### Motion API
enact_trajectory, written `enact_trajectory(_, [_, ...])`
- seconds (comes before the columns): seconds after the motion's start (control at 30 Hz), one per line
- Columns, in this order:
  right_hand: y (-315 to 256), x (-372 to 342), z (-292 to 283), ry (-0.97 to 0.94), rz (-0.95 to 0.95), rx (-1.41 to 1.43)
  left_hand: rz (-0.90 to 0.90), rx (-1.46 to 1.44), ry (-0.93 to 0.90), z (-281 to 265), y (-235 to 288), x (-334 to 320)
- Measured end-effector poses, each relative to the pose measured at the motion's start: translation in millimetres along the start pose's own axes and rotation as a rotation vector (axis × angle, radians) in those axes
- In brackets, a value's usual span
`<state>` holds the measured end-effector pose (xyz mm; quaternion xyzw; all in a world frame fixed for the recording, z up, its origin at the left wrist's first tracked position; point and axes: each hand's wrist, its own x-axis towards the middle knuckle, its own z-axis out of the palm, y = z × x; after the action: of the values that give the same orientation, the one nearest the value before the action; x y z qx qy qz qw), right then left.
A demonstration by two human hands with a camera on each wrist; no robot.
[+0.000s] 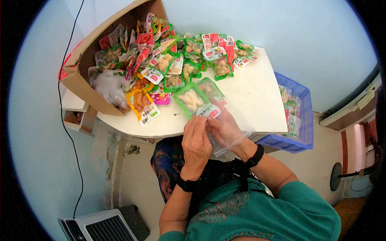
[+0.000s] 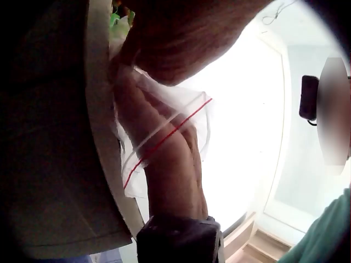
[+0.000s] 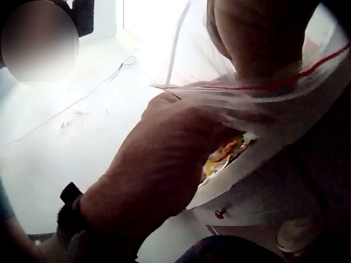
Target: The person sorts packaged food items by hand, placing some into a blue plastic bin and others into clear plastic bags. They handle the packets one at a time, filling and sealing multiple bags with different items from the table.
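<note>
My left hand (image 1: pixel 196 144) pinches the edge of a clear zip bag (image 1: pixel 220 150) and touches the lower end of a green-edged packet (image 1: pixel 191 99). My right hand (image 1: pixel 226 127) reaches through the bag's mouth, with its fingers at the packet's white label. A second green packet (image 1: pixel 209 87) lies behind, partly under hazy plastic. In the left wrist view, the bag's red zip line (image 2: pixel 175 130) crosses my right hand (image 2: pixel 170 159). The right wrist view has my right hand (image 3: pixel 258 41) inside the plastic and my left hand (image 3: pixel 159 148) against it. Fingertips are hidden in both wrist views.
A cardboard box (image 1: pixel 90 86) of mixed packets lies tipped at the table's left, with packets spilling toward the back. A blue crate (image 1: pixel 303 120) holding bagged packets stands right of the white table (image 1: pixel 257 100). A black cable (image 1: pixel 64 116) hangs at left.
</note>
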<state>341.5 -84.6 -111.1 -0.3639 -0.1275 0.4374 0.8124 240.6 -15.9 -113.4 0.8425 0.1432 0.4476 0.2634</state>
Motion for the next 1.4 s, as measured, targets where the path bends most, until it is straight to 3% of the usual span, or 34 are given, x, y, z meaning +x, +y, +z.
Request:
enact_trajectory(0.17, [-0.5, -0.2, 3.9, 0.064, -0.001, -0.153, -0.022, 0.011, 0.071, 1.2, -1.0, 0.7])
enact_trajectory(0.37, [22.0, 5.8, -11.2, 0.234, -0.227, -0.517, -0.069, 0.018, 0.121, 6.2, -4.3, 0.2])
enact_trajectory(0.47, [4.9, -4.3, 9.6, 0.232, -0.167, -0.474, -0.073, 0.019, 0.139, 8.0, -3.3, 1.0])
enact_trajectory(0.57, [17.6, -2.5, 2.9, 0.239, -0.248, -0.375, -0.066, 0.017, 0.161, 9.5, -4.6, 1.4])
enact_trajectory(0.67, [11.0, -21.1, 4.5, 0.167, -0.275, -0.929, -0.066, 0.035, 0.170, 11.0, -6.7, 0.2])
enact_trajectory(0.77, [23.1, -29.1, -3.4, 0.137, -0.406, -0.966, -0.076, 0.049, 0.169, 12.1, -7.8, -0.2])
enact_trajectory(0.9, [34.8, -44.6, -9.0, 0.143, -0.453, -0.724, -0.098, 0.068, 0.154, 9.6, -7.5, 3.3])
enact_trajectory(1.0, [23.0, -65.9, -21.1, 0.055, -0.482, -0.958, -0.038, 0.080, 0.143, 9.3, -13.3, 0.3])
enact_trajectory(1.2, [-22.0, -102.5, -28.3, -0.080, 0.021, -0.731, -0.006, 0.040, 0.078, -3.0, -7.6, 3.0])
enact_trajectory(1.3, [-57.3, -109.6, -32.4, -0.081, 0.093, -0.689, 0.003, 0.054, 0.085, -4.8, -10.7, 2.7])
enact_trajectory(1.4, [-109.0, -101.1, -23.1, -0.064, -0.031, -0.709, -0.012, 0.080, 0.090, -6.9, -8.4, 0.6])
